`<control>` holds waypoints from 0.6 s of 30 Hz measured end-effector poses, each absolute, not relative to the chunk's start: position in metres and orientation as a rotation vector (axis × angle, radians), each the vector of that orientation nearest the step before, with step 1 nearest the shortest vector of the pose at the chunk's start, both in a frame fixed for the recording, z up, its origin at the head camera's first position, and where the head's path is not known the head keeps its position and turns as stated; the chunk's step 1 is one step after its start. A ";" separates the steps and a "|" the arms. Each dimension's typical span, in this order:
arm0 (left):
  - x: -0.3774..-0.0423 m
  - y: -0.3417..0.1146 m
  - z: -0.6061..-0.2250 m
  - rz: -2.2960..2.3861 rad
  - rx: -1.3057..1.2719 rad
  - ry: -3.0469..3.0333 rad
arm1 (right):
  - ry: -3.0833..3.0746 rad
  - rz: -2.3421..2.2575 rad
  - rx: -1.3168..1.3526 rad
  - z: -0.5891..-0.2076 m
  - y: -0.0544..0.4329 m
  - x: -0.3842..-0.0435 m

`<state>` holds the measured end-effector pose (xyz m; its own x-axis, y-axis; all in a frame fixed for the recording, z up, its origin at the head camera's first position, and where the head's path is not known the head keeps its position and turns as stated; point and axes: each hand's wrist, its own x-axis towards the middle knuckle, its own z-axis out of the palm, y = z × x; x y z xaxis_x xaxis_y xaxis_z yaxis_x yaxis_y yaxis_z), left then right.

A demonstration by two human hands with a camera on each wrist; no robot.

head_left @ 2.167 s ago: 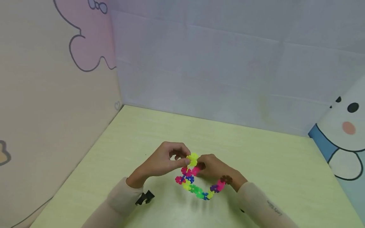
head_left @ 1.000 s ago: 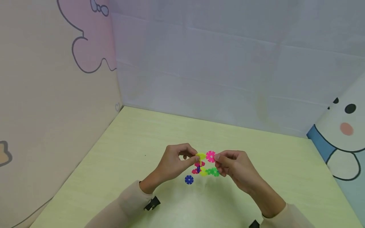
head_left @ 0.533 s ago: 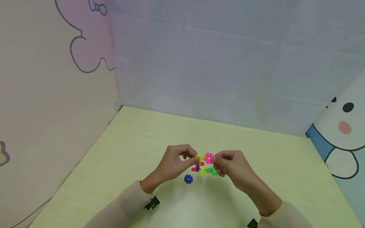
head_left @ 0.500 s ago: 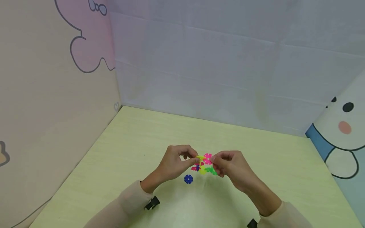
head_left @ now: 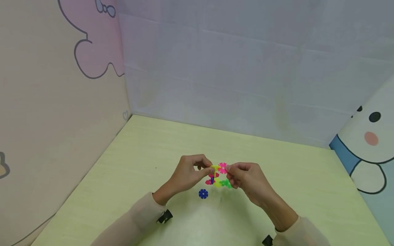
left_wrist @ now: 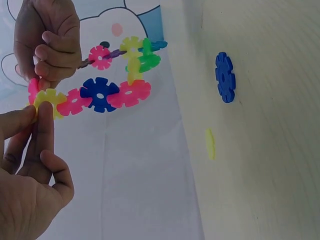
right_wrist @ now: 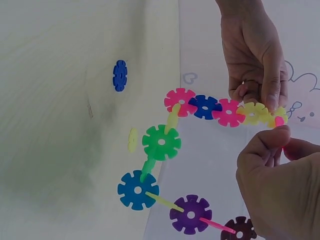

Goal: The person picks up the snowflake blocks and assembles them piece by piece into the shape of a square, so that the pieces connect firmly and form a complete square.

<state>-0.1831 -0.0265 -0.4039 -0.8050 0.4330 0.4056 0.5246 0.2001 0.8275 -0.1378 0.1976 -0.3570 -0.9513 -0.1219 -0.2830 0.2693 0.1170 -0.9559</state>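
Observation:
A chain of interlocking plastic flower discs hangs above the table, with a green disc [right_wrist: 161, 142], a purple disc [right_wrist: 190, 215] and a brown disc [right_wrist: 240, 231] along it. My left hand [head_left: 188, 173] pinches the yellow discs [right_wrist: 255, 113] at the chain's upper end between thumb and fingers. Facing it, my right hand [head_left: 250, 181] pinches a pink disc [head_left: 223, 167] between thumb and forefinger. That pink disc meets the yellow end edge to edge; how deep the slots sit is hidden by fingertips. The chain's brown end dangles below the right hand.
On the pale table [head_left: 172, 136] lie a loose blue disc [head_left: 203, 193] and a loose yellow disc [left_wrist: 210, 144]. Fabric walls rise behind and at both sides. A black clip-like piece [head_left: 165, 216] sits at the left sleeve, another [head_left: 267, 240] at the right.
My right hand has come up from beside the chain with a pink disc. It has since moved left, bringing that disc against the yellow end. My left hand keeps its pinch.

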 end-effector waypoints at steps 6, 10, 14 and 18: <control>-0.194 -0.037 -0.404 -1.728 -0.852 -2.377 | 2.201 -1.902 0.097 -0.364 0.204 -0.135; -0.203 -0.050 -0.398 -1.750 -0.795 -2.392 | 2.495 -1.561 -0.180 -0.386 0.202 -0.132; -0.211 -0.058 -0.396 -1.775 -0.750 -2.397 | 2.745 -1.119 -0.405 -0.421 0.185 -0.142; -0.214 -0.060 -0.399 -1.824 -0.739 -2.410 | 2.803 -0.879 -0.521 -0.446 0.170 -0.152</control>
